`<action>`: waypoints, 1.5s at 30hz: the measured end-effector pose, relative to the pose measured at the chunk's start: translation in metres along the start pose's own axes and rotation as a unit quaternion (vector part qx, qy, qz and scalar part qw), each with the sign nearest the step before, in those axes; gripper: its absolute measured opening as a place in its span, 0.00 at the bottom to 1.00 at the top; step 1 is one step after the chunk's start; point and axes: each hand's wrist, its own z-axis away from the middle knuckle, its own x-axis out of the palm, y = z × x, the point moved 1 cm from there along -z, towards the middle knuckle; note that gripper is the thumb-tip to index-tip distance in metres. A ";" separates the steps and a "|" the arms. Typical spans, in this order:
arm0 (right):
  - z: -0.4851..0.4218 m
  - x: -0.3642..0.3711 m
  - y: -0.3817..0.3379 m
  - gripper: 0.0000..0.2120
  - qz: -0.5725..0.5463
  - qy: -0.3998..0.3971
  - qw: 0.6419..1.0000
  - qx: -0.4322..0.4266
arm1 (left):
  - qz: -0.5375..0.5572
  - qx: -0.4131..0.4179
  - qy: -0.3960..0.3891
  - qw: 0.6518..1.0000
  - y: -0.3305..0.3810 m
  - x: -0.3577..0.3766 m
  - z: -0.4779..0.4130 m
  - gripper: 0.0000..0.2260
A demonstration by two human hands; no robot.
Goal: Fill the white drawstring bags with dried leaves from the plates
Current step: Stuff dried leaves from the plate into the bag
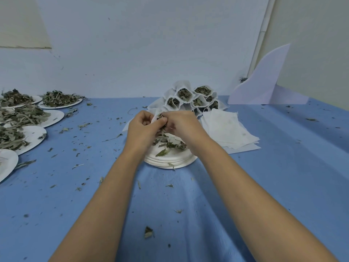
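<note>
You are working somewhere near the middle of the job, as far as I can judge. Filled bags (192, 99) are sitting in a heap at the back of the table (273, 176), mouths open and showing green. A stack of empty bags (226, 129) is lying flat just to the right of the heap, waiting its turn. On the left, several side plates (56, 115) are carrying full mounds of leaves (20, 115), so plenty is remaining. The plate (170, 163) right in front of you, topmost of a small stack, is holding only a thin scatter, so it is looking nearly used up. Crumbs are lying all over the table. You are holding the bag (156, 115) between both hands, above the far edge of that plate and just in front of the heap. Your left hand (140, 127) is curling its fingers and pinching the bag's rim, holding the mouth open toward the other hand. Your right hand (181, 123) is bunching its fingertips around a tuft of leaves and pressing it in at the bag's mouth, and the two hands are touching there. I cannot tell how full this bag is, since your fingers are hiding most of it. The drawstrings are too small to make out.
</note>
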 end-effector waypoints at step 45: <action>0.001 -0.011 0.008 0.04 0.161 0.126 0.971 -0.127 | 0.050 0.024 -0.090 0.994 0.017 0.001 0.007 0.05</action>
